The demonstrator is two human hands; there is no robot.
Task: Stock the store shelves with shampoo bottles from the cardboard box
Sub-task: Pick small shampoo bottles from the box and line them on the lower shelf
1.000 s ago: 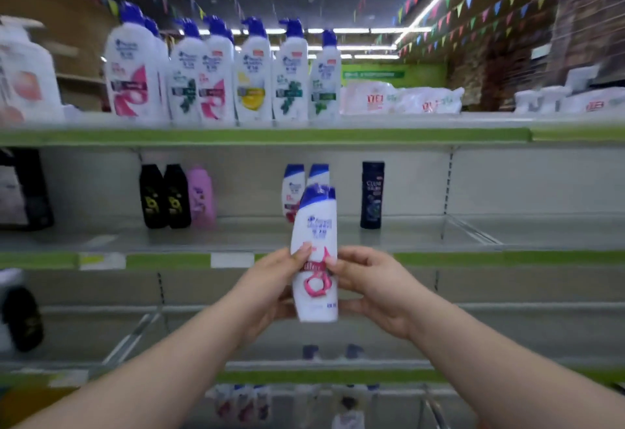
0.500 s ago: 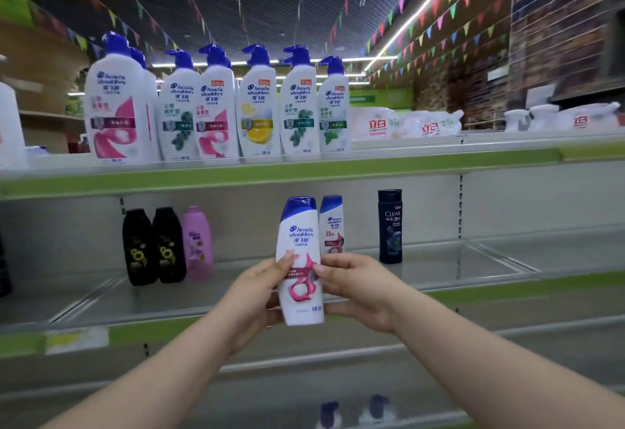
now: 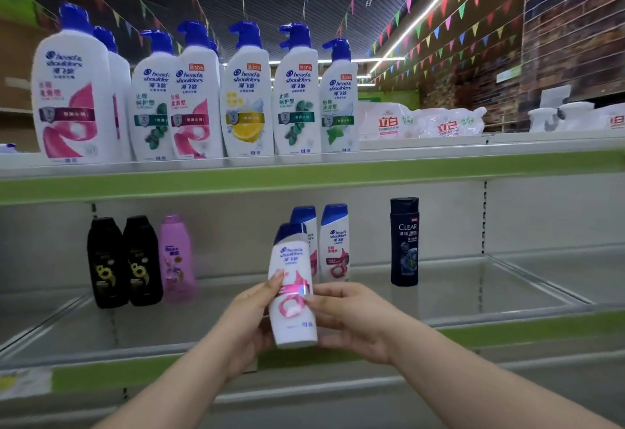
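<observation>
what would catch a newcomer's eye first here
Dead centre, the left hand and right hand hold a white shampoo bottle with a pink swirl before the middle shelf. Above, big blue-topped pump bottles line the top shelf; coloured pennants hang at upper right.

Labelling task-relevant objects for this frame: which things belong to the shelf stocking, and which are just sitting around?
Job: held shampoo bottle, left hand and right hand gripping it, middle shelf, matching small bottles standing there.
Bystanders: large pump bottles, two black bottles, pink bottle, Clear bottle, detergent bags.
</observation>
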